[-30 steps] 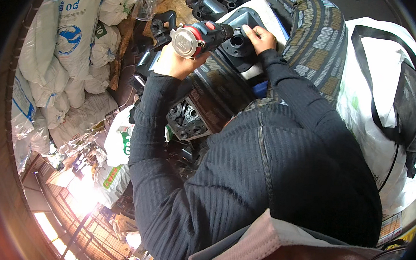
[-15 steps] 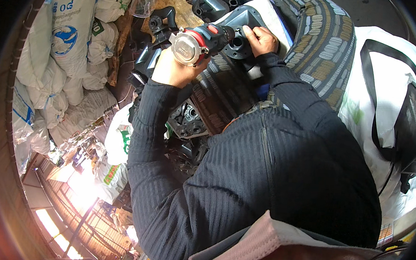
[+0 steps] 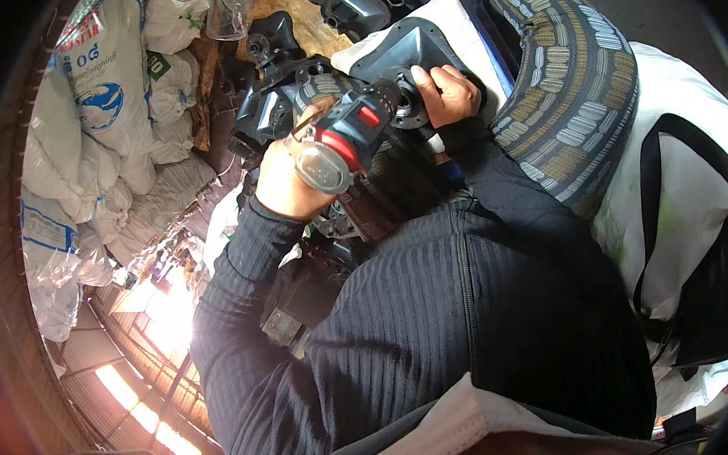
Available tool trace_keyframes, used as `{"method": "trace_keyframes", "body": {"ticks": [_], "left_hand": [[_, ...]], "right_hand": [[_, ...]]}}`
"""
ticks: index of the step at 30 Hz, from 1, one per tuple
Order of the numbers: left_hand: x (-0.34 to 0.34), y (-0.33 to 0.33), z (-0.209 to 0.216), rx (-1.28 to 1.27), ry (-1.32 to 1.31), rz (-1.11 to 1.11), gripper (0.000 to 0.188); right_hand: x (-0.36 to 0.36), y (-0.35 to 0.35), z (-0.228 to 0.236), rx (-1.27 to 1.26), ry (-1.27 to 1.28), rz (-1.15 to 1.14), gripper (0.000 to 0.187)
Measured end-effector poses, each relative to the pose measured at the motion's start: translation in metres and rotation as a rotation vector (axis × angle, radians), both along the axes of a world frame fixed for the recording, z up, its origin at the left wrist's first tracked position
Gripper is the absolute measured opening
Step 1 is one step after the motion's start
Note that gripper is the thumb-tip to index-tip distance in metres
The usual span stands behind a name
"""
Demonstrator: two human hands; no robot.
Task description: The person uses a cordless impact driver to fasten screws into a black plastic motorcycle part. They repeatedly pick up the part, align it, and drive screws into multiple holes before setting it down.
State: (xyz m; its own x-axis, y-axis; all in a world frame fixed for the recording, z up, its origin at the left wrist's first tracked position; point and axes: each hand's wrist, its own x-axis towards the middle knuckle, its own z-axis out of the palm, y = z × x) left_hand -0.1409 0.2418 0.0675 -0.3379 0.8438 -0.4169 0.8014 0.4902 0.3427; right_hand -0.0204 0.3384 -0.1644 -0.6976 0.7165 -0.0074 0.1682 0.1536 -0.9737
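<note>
My left hand (image 3: 288,177) is wrapped round a black and red power drill (image 3: 358,119), whose round, silvery rear end tilts up toward me. The drill's front end meets the round neck of a black plastic part (image 3: 425,44) with a wide, flared body. Whether a bit or screw sits between them is hidden. My right hand (image 3: 451,95) grips this part near its neck, thumb toward the drill. Beneath the part lies something white and flat (image 3: 468,25).
Several similar black parts (image 3: 352,10) lie at the far side and left of the drill. Full white sacks (image 3: 110,87) are piled at the left. Patterned cloth (image 3: 565,81) curves beside my right arm. A white bag with black straps (image 3: 691,189) stands at the right.
The drill has tilted, its rear end shifting nearer to me and slightly right. My left forearm has moved down and left. My right hand stays on the black part, slightly lower.
</note>
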Motion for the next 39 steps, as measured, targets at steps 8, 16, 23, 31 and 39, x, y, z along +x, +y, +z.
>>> {"method": "trace_keyframes", "body": {"ticks": [8, 16, 23, 31, 39], "left_hand": [[-0.001, -0.005, -0.011, -0.015, 0.005, -0.02, 0.035], [0.012, -0.024, -0.019, 0.14, -0.029, 0.26, 0.031], [0.083, -0.073, 0.016, 0.399, -0.164, 0.497, 0.029], [0.135, -0.086, 0.033, 0.454, -0.278, 0.63, 0.025], [0.131, -0.088, 0.025, 0.386, -0.188, 0.503, 0.031]], "right_hand": [[0.005, 0.002, 0.012, -0.022, -0.053, 0.031, 0.038], [-0.002, 0.005, 0.014, -0.098, -0.137, 0.034, 0.041], [0.03, 0.04, 0.026, -1.544, 0.154, 0.174, 0.035], [0.058, 0.03, 0.073, -1.728, 0.224, 0.538, 0.044], [0.061, 0.026, 0.076, -1.578, -0.076, 0.59, 0.035]]}}
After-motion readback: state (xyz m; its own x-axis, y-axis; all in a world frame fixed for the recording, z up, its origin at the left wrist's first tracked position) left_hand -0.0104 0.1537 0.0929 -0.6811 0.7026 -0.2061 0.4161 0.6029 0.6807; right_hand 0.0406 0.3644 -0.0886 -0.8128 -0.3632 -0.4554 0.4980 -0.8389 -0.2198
